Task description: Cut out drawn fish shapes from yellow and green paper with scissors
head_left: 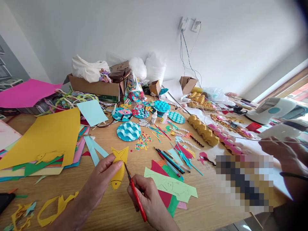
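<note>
In my left hand (102, 173) is a yellow paper fish (119, 175), pinched between thumb and fingers near its tail. The fish hangs head down, with a drawn eye, a curved line across its head and pencil lines on its forked tail. My right hand (146, 195) is closed around red-handled scissors (137, 199). Their dark, narrow blades meet the fish's right edge just below the tail; how far they are apart is too small to tell. Below my right hand's far side lies a light green paper strip (175, 186) with fish outlines drawn on it.
Coloured paper sheets (53, 131) are stacked at left, with yellow offcuts (50, 211) in front. Pens (170, 163), confetti (143, 141) and blue wavy discs (128, 131) lie ahead. At right, another person's hand (276, 150) is beside a white device (271, 110).
</note>
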Tool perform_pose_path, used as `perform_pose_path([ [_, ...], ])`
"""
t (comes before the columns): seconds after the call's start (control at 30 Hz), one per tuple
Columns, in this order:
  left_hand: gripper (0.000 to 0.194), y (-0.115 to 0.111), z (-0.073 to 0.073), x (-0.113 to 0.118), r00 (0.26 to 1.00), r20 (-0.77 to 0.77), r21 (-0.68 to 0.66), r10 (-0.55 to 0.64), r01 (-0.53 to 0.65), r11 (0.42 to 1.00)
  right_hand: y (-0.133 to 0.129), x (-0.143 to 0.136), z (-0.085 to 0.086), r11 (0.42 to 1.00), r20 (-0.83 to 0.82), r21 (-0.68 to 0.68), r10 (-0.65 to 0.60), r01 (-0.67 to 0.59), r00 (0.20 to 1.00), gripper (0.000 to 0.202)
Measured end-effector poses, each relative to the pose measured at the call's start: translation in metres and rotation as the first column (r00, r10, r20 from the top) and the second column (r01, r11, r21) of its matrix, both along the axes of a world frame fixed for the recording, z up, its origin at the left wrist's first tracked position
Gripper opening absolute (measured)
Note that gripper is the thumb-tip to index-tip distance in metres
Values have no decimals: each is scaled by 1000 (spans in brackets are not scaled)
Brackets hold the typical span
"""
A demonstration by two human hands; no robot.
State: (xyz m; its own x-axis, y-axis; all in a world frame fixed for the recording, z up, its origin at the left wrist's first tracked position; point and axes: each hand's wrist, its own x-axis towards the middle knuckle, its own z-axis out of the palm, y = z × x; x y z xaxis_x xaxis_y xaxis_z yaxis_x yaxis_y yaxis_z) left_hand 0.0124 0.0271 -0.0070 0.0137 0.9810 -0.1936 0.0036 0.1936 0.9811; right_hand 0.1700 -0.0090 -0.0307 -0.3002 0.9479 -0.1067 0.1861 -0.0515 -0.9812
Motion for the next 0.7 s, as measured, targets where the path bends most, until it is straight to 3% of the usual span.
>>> perform_pose_path([
  [0.27,28,-1,-1,1,1000,7,18,-3,3,1000,-1,-1,-3,1000,10,21,-1,0,1000,45],
  [0.43,20,-2,3,2,999,27,19,-27,26,999,-1,-2,-1,999,16,36,-5,5,1000,43],
  [0.7,24,-1,1,6,1000,-3,82,22,-22,996,-1,-2,-6,999,-29,34,2,-1,1000,33],
])
